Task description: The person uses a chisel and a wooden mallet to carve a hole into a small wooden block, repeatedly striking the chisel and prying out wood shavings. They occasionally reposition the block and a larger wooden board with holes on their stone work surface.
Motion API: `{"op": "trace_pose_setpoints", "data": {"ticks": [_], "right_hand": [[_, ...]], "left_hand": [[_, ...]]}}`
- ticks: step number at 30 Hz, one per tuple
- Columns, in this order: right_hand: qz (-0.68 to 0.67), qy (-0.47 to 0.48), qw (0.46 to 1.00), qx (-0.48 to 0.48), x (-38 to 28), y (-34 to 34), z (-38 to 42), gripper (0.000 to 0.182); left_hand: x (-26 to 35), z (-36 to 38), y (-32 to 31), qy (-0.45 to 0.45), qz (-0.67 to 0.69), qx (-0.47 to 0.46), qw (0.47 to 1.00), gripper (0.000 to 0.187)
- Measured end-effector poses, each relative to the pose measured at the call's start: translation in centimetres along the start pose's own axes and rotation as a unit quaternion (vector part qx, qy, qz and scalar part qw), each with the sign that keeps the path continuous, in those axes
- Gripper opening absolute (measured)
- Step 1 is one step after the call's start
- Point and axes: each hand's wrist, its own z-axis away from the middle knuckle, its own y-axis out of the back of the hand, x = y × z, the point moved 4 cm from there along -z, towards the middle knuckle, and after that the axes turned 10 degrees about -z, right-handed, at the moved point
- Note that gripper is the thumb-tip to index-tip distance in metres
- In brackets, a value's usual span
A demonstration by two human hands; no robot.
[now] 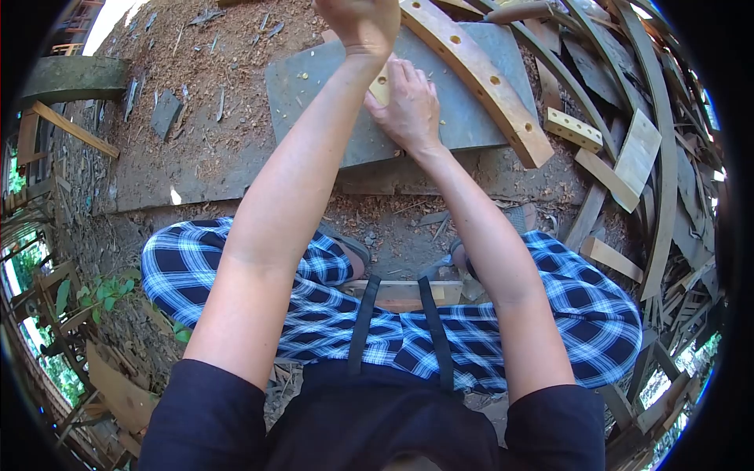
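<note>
My right hand [410, 107] rests over the grey board [306, 90], gripping a pale wooden piece with a drilled hole [379, 92]. Its thumb lies on the near left side and the fingers point away from me; most of the piece is hidden under the hand and my left forearm. My left hand [363, 20] is raised at the top edge, where the frame cuts off its fingers, so what it holds is out of sight. Right of my right hand, a long wooden bar with a row of holes [481, 72] lies slanted across the board.
A small block with several holes [573, 130] sits right of the board, near flat wood offcuts [638, 153]. Scrap strips [664, 180] pile up along the right. Wood chips [208, 59] cover the ground at upper left, beside a thick beam [82, 78].
</note>
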Motion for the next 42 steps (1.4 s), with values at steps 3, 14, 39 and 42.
{"op": "trace_pose_setpoints", "data": {"ticks": [3,14,39,42], "right_hand": [[-0.014,0.007,1.0,-0.009,-0.1,0.1,0.0,0.067],[0.246,0.013,0.969,-0.014,5.8,12.8,-2.1,0.079],[0.196,0.248,0.94,-0.127,-21.5,25.1,-10.4,0.075],[-0.058,0.044,0.987,-0.141,-21.4,27.3,-9.3,0.07]], "left_hand": [[-1.6,-1.7,-0.1,0.032,-0.006,-0.008,0.999,0.028],[-2.6,-2.2,-0.7,-0.013,-0.022,0.06,0.998,0.023],[-0.5,0.1,0.8,0.018,-0.014,-0.02,1.0,0.021],[-1.0,0.0,0.5,0.027,0.05,-0.039,0.998,0.021]]}}
